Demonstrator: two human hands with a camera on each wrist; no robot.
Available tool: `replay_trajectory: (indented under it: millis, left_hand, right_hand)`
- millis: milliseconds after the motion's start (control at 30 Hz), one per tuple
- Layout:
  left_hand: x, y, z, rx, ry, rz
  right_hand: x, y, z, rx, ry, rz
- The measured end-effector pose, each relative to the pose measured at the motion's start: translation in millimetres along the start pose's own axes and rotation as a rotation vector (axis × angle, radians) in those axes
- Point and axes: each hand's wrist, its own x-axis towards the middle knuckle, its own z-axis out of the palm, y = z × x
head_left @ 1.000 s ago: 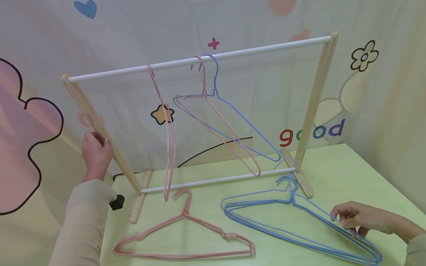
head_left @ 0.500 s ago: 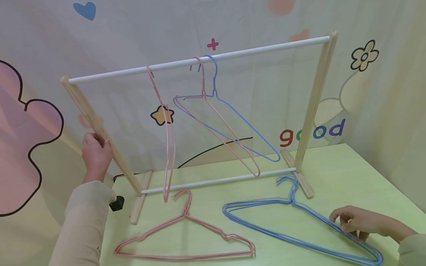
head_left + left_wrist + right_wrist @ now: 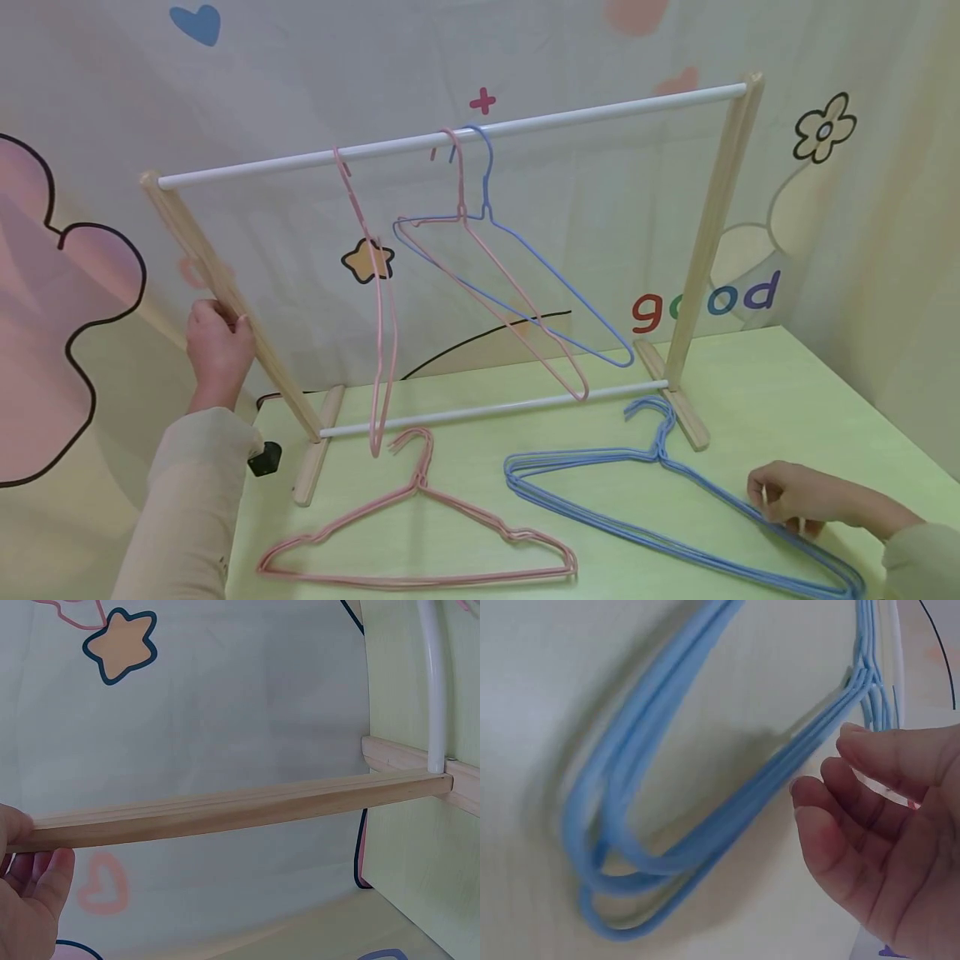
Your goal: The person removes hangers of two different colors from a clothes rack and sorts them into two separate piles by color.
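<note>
Head cam: high, looking fwd/down over whole rack point(image 3: 450, 142).
Wrist cams close-up; left shares the rack's post point(image 3: 225, 814), right the blue hangers point(image 3: 705, 787).

The post point(image 3: 225, 287) gripped by the left hand point(image 3: 217, 350) is pale bare wood, matt, with fine grain running along its length. The rails point(image 3: 450, 137) joining it to the far post are smooth white tubes with a slight sheen. Under the right hand point(image 3: 795, 496), the blue hangers point(image 3: 637, 508) are thin wire in a smooth, faintly glossy coating, like the pink hangers point(image 3: 420, 533) lying between the hands. The table point(image 3: 750, 375) has a matt pale-green finish. The sleeve point(image 3: 187, 500) is soft beige cloth.
</note>
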Motion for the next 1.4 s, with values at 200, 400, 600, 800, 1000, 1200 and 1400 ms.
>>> replay_trajectory:
  millis: [200, 400, 600, 800, 1000, 1200, 1400]
  left_hand:
    - [0.5, -0.7, 0.5, -0.004, 0.002, -0.003]
    - [1.5, -2.3, 1.2, -0.004, 0.004, 0.006]
    - [1.4, -2.9, 1.0, -0.003, 0.017, 0.018]
    - [0.3, -1.6, 0.9, -0.012, 0.023, 0.021]
    - [0.8, -1.9, 0.9, -0.014, 0.032, 0.032]
    - [0.8, -1.4, 0.3, -0.011, 0.020, 0.029]
    - [0.4, -2.0, 0.6, -0.010, 0.019, 0.020]
  right_hand:
    - [10.9, -17.6, -5.4, -0.091, 0.040, -0.021]
    - [21.5, -43.7, -13.6, -0.212, 0.142, -0.135]
    - [27.5, -94.0, -27.8, -0.375, 0.337, -0.201]
    - [30.1, -131.9, -36.6, -0.461, 0.418, -0.282]
    - [31.2, -162.8, -40.1, -0.468, 0.487, -0.309]
    - [33.1, -196.0, -44.4, -0.420, 0.504, -0.390]
    - [36.4, -221.5, -46.5, -0.397, 0.452, -0.451]
